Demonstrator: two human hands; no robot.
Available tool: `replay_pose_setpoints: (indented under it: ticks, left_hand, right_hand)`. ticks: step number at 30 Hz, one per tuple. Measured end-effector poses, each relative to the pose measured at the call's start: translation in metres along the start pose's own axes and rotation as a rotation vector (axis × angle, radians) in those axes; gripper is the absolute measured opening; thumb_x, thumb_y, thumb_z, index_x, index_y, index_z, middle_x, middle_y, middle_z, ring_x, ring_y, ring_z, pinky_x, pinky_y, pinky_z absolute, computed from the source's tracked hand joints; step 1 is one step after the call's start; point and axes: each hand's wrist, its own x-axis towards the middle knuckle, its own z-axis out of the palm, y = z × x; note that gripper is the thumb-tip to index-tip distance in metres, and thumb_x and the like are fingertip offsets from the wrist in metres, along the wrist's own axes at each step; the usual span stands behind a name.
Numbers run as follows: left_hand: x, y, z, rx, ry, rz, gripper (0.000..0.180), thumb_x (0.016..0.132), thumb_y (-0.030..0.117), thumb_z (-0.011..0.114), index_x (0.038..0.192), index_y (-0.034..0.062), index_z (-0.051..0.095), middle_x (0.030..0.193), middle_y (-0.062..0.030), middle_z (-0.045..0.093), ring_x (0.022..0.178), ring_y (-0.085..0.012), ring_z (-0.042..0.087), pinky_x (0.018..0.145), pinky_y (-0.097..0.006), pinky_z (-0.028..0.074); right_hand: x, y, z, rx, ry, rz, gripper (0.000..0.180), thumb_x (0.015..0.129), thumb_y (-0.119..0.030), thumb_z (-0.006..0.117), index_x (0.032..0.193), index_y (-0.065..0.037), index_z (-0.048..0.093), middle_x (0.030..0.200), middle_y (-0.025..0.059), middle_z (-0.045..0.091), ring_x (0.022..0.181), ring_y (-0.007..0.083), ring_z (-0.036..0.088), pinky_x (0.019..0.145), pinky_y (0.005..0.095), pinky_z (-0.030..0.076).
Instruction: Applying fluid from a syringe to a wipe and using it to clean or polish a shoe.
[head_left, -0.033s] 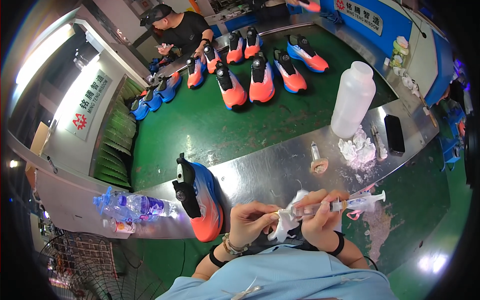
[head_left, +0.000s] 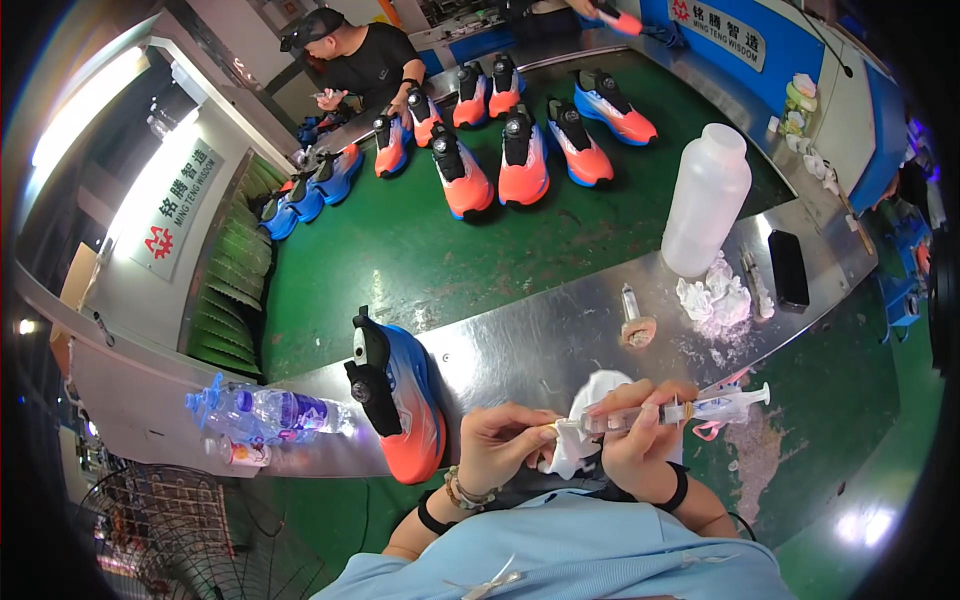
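My right hand (head_left: 640,440) is wrapped around the barrel of a clear syringe (head_left: 728,404), its plunger end pointing right. My left hand (head_left: 500,440) pinches a crumpled white cloth or tissue (head_left: 600,388) at the syringe's front end. The cloth hides the tip. Both hands are close together over the near edge of the metal tabletop (head_left: 490,355). Left of them stands an orange and blue sneaker (head_left: 412,425) with a black upper collar and a dial, touched by neither hand.
A tall white bottle (head_left: 706,200), a small syringe-like tube (head_left: 630,302) in a round base, crumpled white tissue (head_left: 715,298) and a black phone (head_left: 789,268) lie right. Plastic bottles (head_left: 265,415) lie left. Several sneakers (head_left: 523,170) stand on the green surface; a co-worker (head_left: 370,65) is beyond.
The white cloth has shifted at the syringe's front end and bulges larger above my fingers. My hands hardly move. At the far edge, another person's hand and an orange shoe have shifted slightly.
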Motion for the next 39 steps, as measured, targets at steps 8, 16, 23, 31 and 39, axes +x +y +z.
replay_pose_setpoints:
  ticks: [8, 16, 23, 31, 39]
  left_hand:
    - [0.001, 0.000, -0.004, 0.054, -0.018, 0.029, 0.009, 0.085, -0.002, 0.063, 0.092, -0.0059, 0.065, 0.080, -0.0126, 0.069, 0.062, -0.0096, 0.065, 0.047, -0.017, 0.048]
    - [0.001, -0.002, -0.009, 0.072, -0.035, -0.006, 0.011, 0.086, 0.002, 0.063, 0.094, -0.0040, 0.066, 0.077, -0.0094, 0.069, 0.063, -0.0097, 0.066, 0.049, -0.017, 0.050]
    - [-0.002, -0.006, -0.018, 0.143, -0.055, -0.049, 0.014, 0.087, 0.006, 0.062, 0.098, -0.0021, 0.066, 0.079, -0.0075, 0.069, 0.066, -0.0095, 0.067, 0.052, -0.017, 0.051]
    - [-0.010, -0.010, -0.017, 0.222, -0.013, -0.106, 0.016, 0.087, 0.007, 0.064, 0.099, -0.0028, 0.066, 0.082, -0.0090, 0.069, 0.072, -0.0134, 0.069, 0.057, -0.018, 0.053]
    - [-0.001, -0.017, -0.023, 0.600, 0.025, 0.282, 0.018, 0.078, 0.004, 0.070, 0.095, 0.0046, 0.068, 0.084, -0.0069, 0.070, 0.069, -0.0138, 0.067, 0.059, -0.023, 0.053]
  right_hand:
    - [0.003, 0.008, 0.015, 0.115, 0.155, -0.022, 0.018, 0.092, -0.009, 0.039, 0.099, -0.003, 0.024, 0.070, 0.0184, 0.058, 0.050, 0.0196, 0.057, 0.047, 0.0275, 0.047]
    - [0.002, 0.008, 0.015, 0.049, 0.129, -0.041, 0.016, 0.092, -0.009, 0.039, 0.099, -0.004, 0.026, 0.069, 0.0194, 0.059, 0.052, 0.0209, 0.059, 0.048, 0.0290, 0.049]
    - [-0.003, 0.008, 0.009, 0.187, 0.016, 0.138, 0.022, 0.095, -0.015, 0.042, 0.107, -0.006, 0.026, 0.079, 0.0231, 0.063, 0.062, 0.0217, 0.063, 0.057, 0.0276, 0.052]
    - [-0.002, 0.003, 0.004, 0.282, -0.204, 0.434, 0.021, 0.094, -0.016, 0.051, 0.108, -0.001, 0.045, 0.099, 0.0176, 0.063, 0.090, 0.0195, 0.062, 0.079, 0.0311, 0.050]
    - [-0.007, 0.011, 0.004, 0.224, -0.289, 0.533, 0.017, 0.087, -0.004, 0.062, 0.101, -0.002, 0.054, 0.111, 0.0137, 0.059, 0.102, 0.0178, 0.058, 0.087, 0.0291, 0.047]
